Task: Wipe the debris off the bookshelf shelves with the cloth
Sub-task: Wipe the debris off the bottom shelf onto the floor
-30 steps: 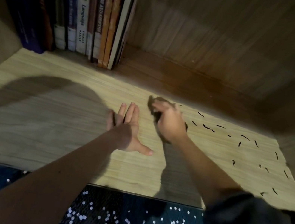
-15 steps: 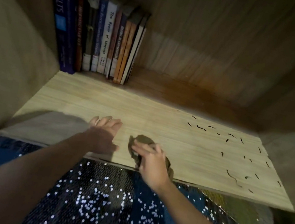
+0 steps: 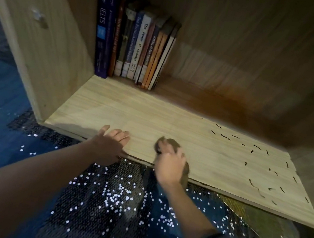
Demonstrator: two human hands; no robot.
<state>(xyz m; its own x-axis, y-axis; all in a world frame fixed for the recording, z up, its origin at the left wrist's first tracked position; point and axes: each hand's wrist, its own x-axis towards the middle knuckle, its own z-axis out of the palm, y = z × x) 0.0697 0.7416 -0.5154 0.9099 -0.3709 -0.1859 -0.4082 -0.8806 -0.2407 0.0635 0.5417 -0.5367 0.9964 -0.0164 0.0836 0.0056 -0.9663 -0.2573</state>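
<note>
My right hand (image 3: 169,164) grips the cloth (image 3: 171,142), a small brown wad bunched under my curled fingers at the front edge of the shelf (image 3: 132,112). My left hand (image 3: 111,142) rests flat just beside it, fingers straight. Dark debris (image 3: 254,186) slivers lie scattered further right.

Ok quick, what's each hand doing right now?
Left hand: open, resting on the pale wooden shelf.
Right hand: gripping the crumpled brown cloth.

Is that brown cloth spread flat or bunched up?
Bunched up: the brown cloth is a wad gripped under the right hand at the front edge of the pale wooden shelf.
</note>
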